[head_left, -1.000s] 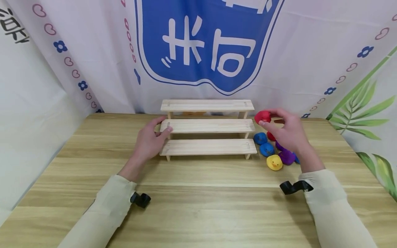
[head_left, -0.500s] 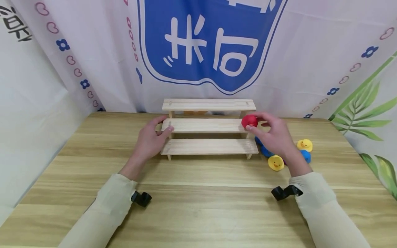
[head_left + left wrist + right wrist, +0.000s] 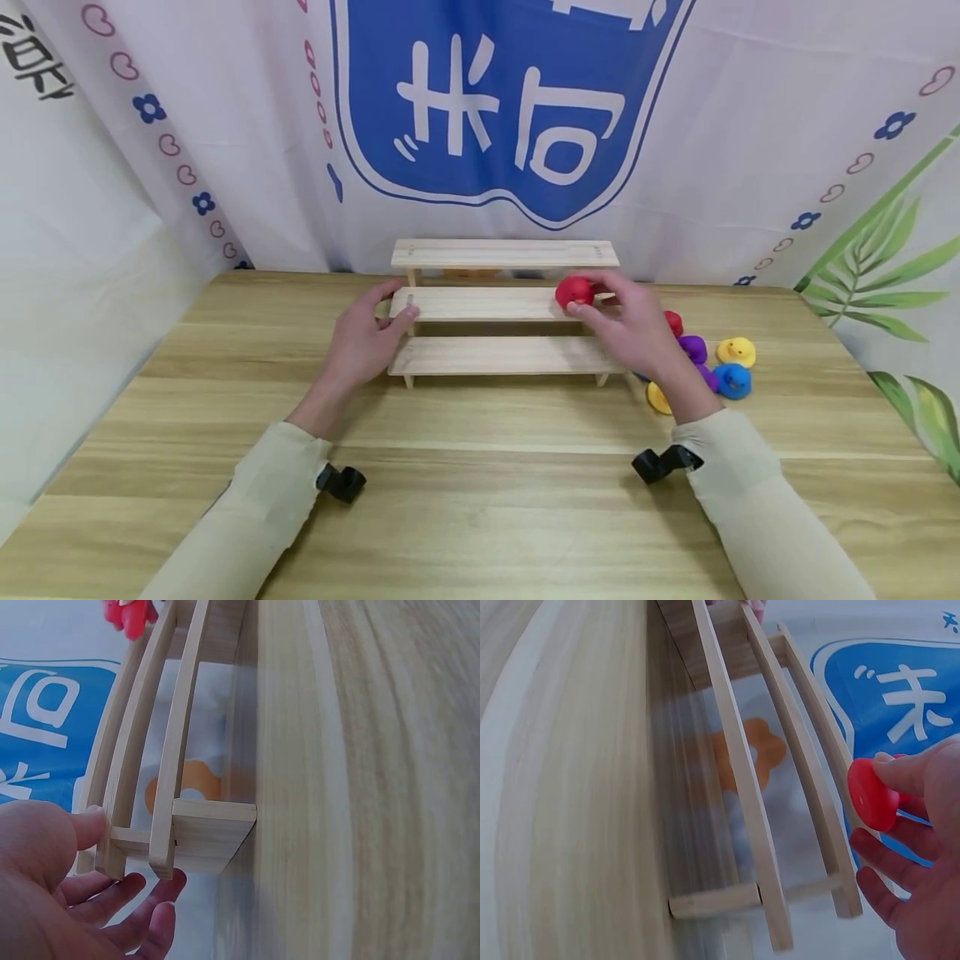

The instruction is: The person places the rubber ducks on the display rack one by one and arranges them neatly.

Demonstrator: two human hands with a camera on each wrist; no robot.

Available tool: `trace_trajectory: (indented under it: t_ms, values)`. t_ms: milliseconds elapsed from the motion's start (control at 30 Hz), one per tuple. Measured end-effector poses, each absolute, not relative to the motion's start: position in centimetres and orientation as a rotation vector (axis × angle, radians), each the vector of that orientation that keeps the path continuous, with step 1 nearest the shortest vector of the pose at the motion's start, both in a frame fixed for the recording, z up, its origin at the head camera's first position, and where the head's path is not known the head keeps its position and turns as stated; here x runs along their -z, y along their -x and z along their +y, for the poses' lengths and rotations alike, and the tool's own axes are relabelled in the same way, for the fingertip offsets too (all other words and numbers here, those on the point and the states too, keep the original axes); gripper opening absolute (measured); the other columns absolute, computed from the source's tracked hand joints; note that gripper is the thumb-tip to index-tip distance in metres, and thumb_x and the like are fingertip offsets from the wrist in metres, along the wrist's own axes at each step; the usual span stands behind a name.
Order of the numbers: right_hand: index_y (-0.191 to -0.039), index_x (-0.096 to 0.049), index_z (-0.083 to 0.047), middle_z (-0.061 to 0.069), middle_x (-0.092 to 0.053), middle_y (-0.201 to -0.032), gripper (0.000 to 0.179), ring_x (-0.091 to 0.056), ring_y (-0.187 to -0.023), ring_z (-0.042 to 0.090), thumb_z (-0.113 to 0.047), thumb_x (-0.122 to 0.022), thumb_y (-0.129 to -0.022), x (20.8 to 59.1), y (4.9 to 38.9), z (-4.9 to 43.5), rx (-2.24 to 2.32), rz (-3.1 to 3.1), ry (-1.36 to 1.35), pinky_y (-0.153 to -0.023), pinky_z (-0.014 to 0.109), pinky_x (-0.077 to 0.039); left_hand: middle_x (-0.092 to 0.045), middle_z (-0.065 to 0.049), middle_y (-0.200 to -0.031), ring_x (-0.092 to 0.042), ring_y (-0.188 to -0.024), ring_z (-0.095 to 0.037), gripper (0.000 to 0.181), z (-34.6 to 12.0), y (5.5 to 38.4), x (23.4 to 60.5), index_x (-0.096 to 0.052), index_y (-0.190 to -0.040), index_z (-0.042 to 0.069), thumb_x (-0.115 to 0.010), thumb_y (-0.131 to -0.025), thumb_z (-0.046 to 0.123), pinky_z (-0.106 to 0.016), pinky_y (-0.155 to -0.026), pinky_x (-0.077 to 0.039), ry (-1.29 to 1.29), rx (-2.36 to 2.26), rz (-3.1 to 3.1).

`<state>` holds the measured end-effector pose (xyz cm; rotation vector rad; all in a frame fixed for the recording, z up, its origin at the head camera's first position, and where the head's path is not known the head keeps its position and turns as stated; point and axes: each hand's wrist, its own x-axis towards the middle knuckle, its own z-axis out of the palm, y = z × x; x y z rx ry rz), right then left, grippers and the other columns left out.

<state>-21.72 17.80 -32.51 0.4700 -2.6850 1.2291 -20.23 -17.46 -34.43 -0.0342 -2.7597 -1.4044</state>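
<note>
A three-tier wooden display shelf (image 3: 480, 304) stands at the back of the table. My left hand (image 3: 363, 337) grips the left end of its middle board; the thumb lies on top and the fingers reach beneath, as the left wrist view shows. Between thumb and fingers, my right hand (image 3: 633, 329) pinches a red rubber duck (image 3: 573, 292) over the right part of that middle board. In the right wrist view the duck's flat round base (image 3: 872, 796) faces the camera, apart from the boards. Whether it touches the board is unclear in the head view.
Several small ducks lie on the table right of the shelf: a yellow duck (image 3: 737, 352), a blue duck (image 3: 733, 381), a purple duck (image 3: 693, 348) and a red duck (image 3: 673, 323). The right forearm partly covers the group. A printed curtain (image 3: 480, 108) hangs behind the table (image 3: 480, 500).
My right hand has carried the red duck leftward, from beside the shelf's right end to over the middle board. More of the ducks at the right now show. The left hand stays in place.
</note>
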Motion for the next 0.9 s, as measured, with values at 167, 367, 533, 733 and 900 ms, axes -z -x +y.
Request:
trace_trajectory:
  t_ms: [167, 367, 533, 733, 900]
  values:
    - [-0.143, -0.064, -0.017, 0.009, -0.067, -0.134, 0.043, -0.059, -0.125, 0.028, -0.027, -0.073, -0.102, 32.2, 22.2, 16.3, -1.294, -2.701, -0.504, -0.107, 0.051, -0.055, -0.043, -0.014, -0.168, -0.072, -0.111, -0.032, 0.063, -17.5, 20.3, 34.4, -0.039, -0.165, 0.016, -0.059, -0.109, 0.039, -0.026, -0.072, -0.057, 0.028, 1.41, -2.756]
    - [-0.142, -0.064, -0.018, 0.007, -0.067, -0.134, 0.043, -0.06, -0.125, 0.027, -0.026, -0.073, -0.101, 31.8, 22.6, 14.6, -1.376, -2.689, -0.511, -0.108, 0.049, -0.054, -0.044, -0.016, -0.167, -0.071, -0.113, -0.034, 0.063, -17.5, 20.4, 34.6, -0.04, -0.165, 0.016, -0.059, -0.109, 0.039, -0.027, -0.075, -0.057, 0.039, 1.37, -2.766]
    - [-0.145, -0.062, -0.019, 0.007, -0.067, -0.135, 0.045, -0.06, -0.126, 0.027, -0.026, -0.073, -0.102, 31.5, 22.9, 13.8, -1.365, -2.703, -0.517, -0.109, 0.049, -0.054, -0.044, -0.016, -0.167, -0.071, -0.107, -0.032, 0.063, -17.4, 20.5, 34.7, -0.039, -0.165, 0.015, -0.059, -0.11, 0.038, -0.026, -0.07, -0.057, 0.036, 1.378, -2.765]
    - [-0.147, -0.061, -0.019, 0.008, -0.067, -0.137, 0.045, -0.061, -0.126, 0.029, -0.025, -0.07, -0.103, 31.1, 23.3, 13.3, -1.38, -2.694, -0.52, -0.108, 0.05, -0.053, -0.044, -0.016, -0.167, -0.071, -0.11, -0.032, 0.063, -17.4, 20.5, 34.8, -0.039, -0.165, 0.016, -0.059, -0.11, 0.038, -0.028, -0.072, -0.058, 0.037, 1.36, -2.772]
    - [-0.148, -0.06, -0.022, 0.006, -0.066, -0.139, 0.046, -0.06, -0.125, 0.03, -0.028, -0.071, -0.103, 30.7, 23.4, 12.7, -1.388, -2.71, -0.533, -0.102, 0.049, -0.057, -0.044, -0.016, -0.167, -0.071, -0.118, -0.035, 0.063, -17.4, 20.3, 34.6, -0.039, -0.165, 0.015, -0.059, -0.11, 0.038, -0.032, -0.08, -0.06, 0.031, 1.364, -2.772]
